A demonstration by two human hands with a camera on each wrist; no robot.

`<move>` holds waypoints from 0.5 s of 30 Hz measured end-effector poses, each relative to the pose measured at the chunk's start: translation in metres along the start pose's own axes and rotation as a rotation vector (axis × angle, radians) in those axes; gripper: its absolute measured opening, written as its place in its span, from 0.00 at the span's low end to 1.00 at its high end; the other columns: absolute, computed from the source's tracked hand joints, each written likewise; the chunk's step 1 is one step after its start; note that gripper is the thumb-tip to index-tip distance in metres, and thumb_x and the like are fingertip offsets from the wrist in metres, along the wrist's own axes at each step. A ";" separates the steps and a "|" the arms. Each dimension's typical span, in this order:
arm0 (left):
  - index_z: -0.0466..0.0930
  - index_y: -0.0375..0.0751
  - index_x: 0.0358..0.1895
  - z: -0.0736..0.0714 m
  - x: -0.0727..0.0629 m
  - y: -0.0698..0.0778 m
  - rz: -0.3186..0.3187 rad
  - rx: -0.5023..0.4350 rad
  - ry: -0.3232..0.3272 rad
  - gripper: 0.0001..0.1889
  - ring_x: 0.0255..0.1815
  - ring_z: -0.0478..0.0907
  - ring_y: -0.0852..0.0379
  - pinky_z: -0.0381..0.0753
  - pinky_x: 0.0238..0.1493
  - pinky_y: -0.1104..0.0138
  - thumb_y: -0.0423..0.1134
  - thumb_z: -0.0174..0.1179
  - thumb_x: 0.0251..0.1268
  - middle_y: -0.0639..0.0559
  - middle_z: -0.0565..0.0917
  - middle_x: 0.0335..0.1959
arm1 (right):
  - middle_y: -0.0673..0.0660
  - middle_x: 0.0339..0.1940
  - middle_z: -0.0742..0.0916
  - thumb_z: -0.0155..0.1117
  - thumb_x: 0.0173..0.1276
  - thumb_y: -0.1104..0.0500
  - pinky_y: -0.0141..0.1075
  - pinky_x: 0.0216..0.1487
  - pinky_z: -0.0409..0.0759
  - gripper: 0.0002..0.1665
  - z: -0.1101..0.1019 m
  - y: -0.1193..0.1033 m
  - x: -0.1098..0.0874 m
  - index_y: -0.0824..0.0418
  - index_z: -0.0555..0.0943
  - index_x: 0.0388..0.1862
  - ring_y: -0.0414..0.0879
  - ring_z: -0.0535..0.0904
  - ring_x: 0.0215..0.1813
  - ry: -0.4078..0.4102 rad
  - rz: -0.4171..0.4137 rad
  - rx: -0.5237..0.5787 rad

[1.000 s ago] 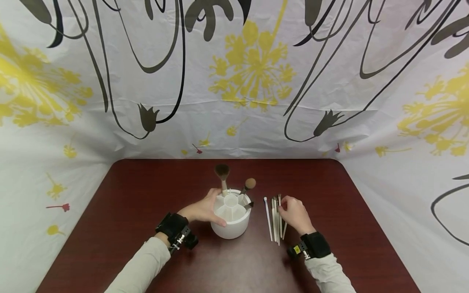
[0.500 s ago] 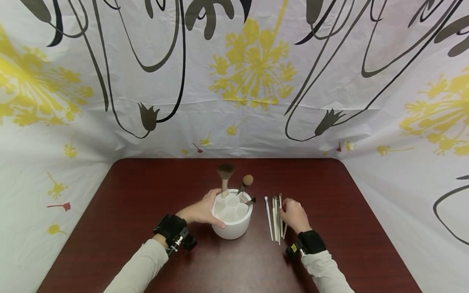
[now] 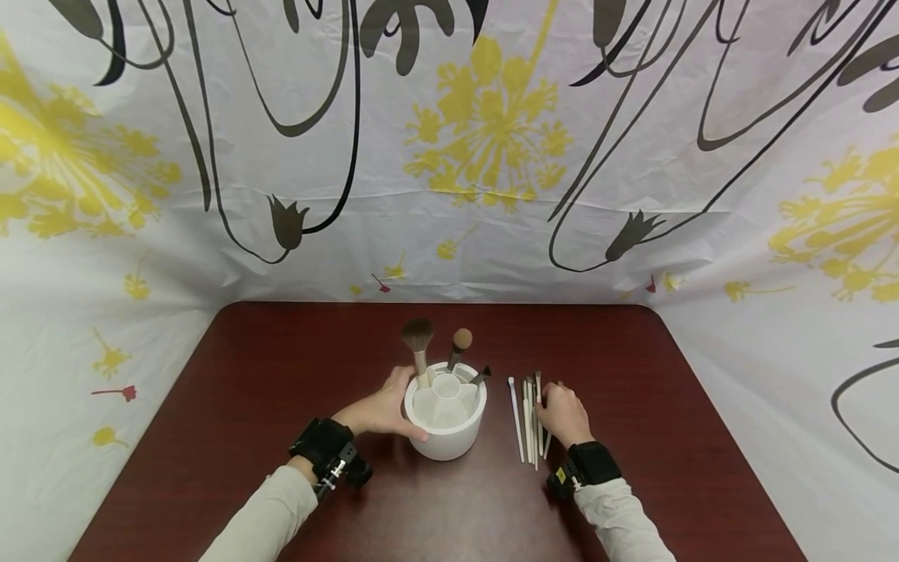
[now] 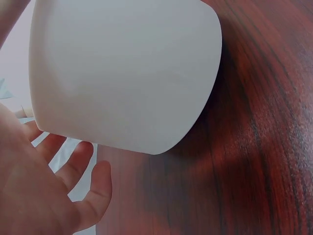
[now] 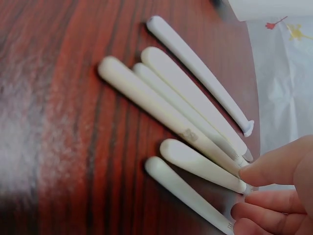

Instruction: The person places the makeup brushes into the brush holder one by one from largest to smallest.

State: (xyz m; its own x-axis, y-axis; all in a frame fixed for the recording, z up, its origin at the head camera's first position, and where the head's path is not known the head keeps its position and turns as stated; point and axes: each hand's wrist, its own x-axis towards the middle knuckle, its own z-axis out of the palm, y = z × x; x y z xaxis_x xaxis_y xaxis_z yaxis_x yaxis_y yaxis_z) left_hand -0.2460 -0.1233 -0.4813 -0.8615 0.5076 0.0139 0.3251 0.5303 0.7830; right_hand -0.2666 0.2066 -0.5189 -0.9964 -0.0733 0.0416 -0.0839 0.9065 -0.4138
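Note:
My left hand [image 3: 379,407] holds the near left side of a white round brush organizer [image 3: 449,443], thumb in front and fingers behind. Three makeup brushes stand bristles up in its compartments: a large fluffy brush [image 3: 417,336], a round-headed brush [image 3: 461,340] and a small dark-tipped brush [image 3: 481,375]. My right hand [image 3: 565,414] is over several slim makeup brushes lying on the table. In the right wrist view, its thumb and index finger pinch a pale-handled makeup brush [image 5: 200,164] near its far end. Bristles there are hidden by the fingers.
A white-tipped brush [image 3: 516,421] lies at the left end of the loose row, between the organizer and my right hand. The dark red-brown table [image 3: 295,351] ends at a patterned cloth [image 3: 449,265] behind and at the sides.
The organizer has turned counterclockwise, and its standing brushes have swung left at the back. My left hand has shifted slightly left. My right hand stays at the loose brushes.

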 end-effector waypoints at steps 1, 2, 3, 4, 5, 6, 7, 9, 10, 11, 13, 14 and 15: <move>0.50 0.33 0.63 0.000 0.000 0.000 -0.026 -0.020 -0.009 0.58 0.60 0.55 0.43 0.60 0.57 0.47 0.59 0.72 0.30 0.37 0.57 0.57 | 0.53 0.16 0.72 0.60 0.57 0.63 0.34 0.18 0.61 0.07 0.001 0.000 0.000 0.66 0.73 0.26 0.43 0.65 0.18 0.000 -0.001 -0.001; 0.49 0.32 0.64 0.000 0.000 -0.001 -0.039 -0.018 -0.017 0.57 0.61 0.54 0.43 0.60 0.58 0.47 0.57 0.73 0.31 0.36 0.57 0.58 | 0.52 0.15 0.70 0.60 0.57 0.63 0.33 0.18 0.59 0.07 0.002 0.001 0.001 0.65 0.72 0.23 0.42 0.64 0.17 0.001 -0.002 0.000; 0.48 0.33 0.64 0.000 0.000 -0.001 -0.052 -0.014 -0.023 0.57 0.62 0.54 0.43 0.59 0.58 0.47 0.55 0.73 0.31 0.36 0.56 0.59 | 0.51 0.13 0.68 0.59 0.57 0.64 0.33 0.17 0.58 0.09 0.003 0.001 0.001 0.63 0.70 0.21 0.42 0.62 0.16 -0.001 -0.001 0.003; 0.47 0.33 0.65 -0.001 0.000 -0.001 -0.064 -0.011 -0.029 0.58 0.63 0.53 0.43 0.59 0.59 0.48 0.53 0.73 0.32 0.36 0.55 0.60 | 0.51 0.13 0.67 0.59 0.57 0.64 0.33 0.17 0.58 0.10 0.003 0.001 0.001 0.63 0.69 0.20 0.42 0.62 0.16 -0.001 -0.002 0.006; 0.47 0.33 0.65 -0.001 0.001 -0.002 -0.068 -0.006 -0.032 0.57 0.63 0.53 0.43 0.59 0.59 0.48 0.52 0.74 0.32 0.36 0.55 0.60 | 0.50 0.12 0.65 0.59 0.57 0.65 0.32 0.17 0.56 0.12 0.003 0.000 0.002 0.61 0.67 0.18 0.42 0.60 0.15 -0.002 -0.001 0.012; 0.46 0.33 0.66 -0.001 0.000 -0.001 -0.070 -0.003 -0.033 0.58 0.63 0.53 0.43 0.59 0.59 0.48 0.51 0.74 0.33 0.36 0.54 0.60 | 0.50 0.12 0.64 0.58 0.57 0.65 0.32 0.17 0.55 0.13 0.003 0.000 0.002 0.60 0.66 0.17 0.41 0.59 0.15 -0.002 0.002 0.015; 0.45 0.33 0.66 -0.001 0.000 -0.001 -0.070 -0.002 -0.033 0.58 0.64 0.52 0.43 0.59 0.59 0.48 0.50 0.74 0.33 0.36 0.54 0.61 | 0.49 0.12 0.63 0.58 0.57 0.66 0.32 0.17 0.55 0.14 0.003 -0.001 0.002 0.60 0.64 0.16 0.41 0.58 0.15 -0.004 0.004 0.018; 0.42 0.33 0.67 -0.001 0.000 -0.001 -0.063 -0.008 -0.030 0.60 0.64 0.52 0.42 0.58 0.60 0.48 0.50 0.74 0.33 0.35 0.53 0.62 | 0.49 0.12 0.62 0.57 0.56 0.66 0.32 0.17 0.54 0.15 0.002 -0.002 0.002 0.59 0.63 0.15 0.41 0.58 0.15 -0.007 0.011 0.020; 0.40 0.34 0.68 -0.001 0.000 0.000 -0.064 -0.011 -0.030 0.61 0.65 0.51 0.42 0.58 0.60 0.48 0.51 0.74 0.33 0.35 0.52 0.62 | 0.49 0.12 0.62 0.57 0.55 0.67 0.32 0.17 0.54 0.16 0.002 -0.002 0.003 0.59 0.62 0.15 0.41 0.57 0.15 -0.008 0.013 0.019; 0.39 0.34 0.68 -0.002 0.000 0.000 -0.068 -0.014 -0.029 0.62 0.66 0.51 0.42 0.57 0.61 0.47 0.52 0.74 0.33 0.34 0.52 0.63 | 0.49 0.12 0.61 0.57 0.55 0.67 0.32 0.17 0.54 0.17 0.001 -0.003 0.003 0.58 0.61 0.14 0.41 0.56 0.15 -0.009 0.016 0.020; 0.36 0.35 0.69 -0.002 0.001 0.000 -0.076 -0.020 -0.028 0.64 0.67 0.48 0.42 0.55 0.62 0.47 0.54 0.73 0.32 0.34 0.50 0.64 | 0.49 0.12 0.62 0.57 0.54 0.67 0.32 0.17 0.54 0.17 0.001 -0.003 0.003 0.58 0.61 0.14 0.41 0.57 0.16 -0.011 0.022 0.017; 0.35 0.35 0.69 -0.002 0.002 -0.001 -0.081 -0.021 -0.030 0.65 0.68 0.47 0.42 0.54 0.63 0.47 0.55 0.73 0.32 0.34 0.49 0.65 | 0.49 0.12 0.62 0.57 0.54 0.67 0.32 0.17 0.54 0.17 0.001 -0.003 0.003 0.58 0.61 0.14 0.41 0.57 0.15 -0.012 0.026 0.016; 0.34 0.35 0.69 -0.002 0.002 -0.001 -0.086 -0.024 -0.030 0.66 0.68 0.46 0.42 0.53 0.63 0.47 0.56 0.73 0.31 0.34 0.48 0.66 | 0.50 0.12 0.62 0.57 0.54 0.67 0.32 0.17 0.54 0.17 0.001 -0.003 0.003 0.58 0.61 0.13 0.41 0.57 0.15 -0.012 0.030 0.016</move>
State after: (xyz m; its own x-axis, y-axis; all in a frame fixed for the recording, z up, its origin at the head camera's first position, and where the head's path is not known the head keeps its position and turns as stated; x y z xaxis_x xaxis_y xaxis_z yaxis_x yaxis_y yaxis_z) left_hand -0.2485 -0.1240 -0.4807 -0.8737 0.4810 -0.0725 0.2405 0.5568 0.7951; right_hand -0.2691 0.2033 -0.5186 -0.9985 -0.0512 0.0186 -0.0543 0.9014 -0.4296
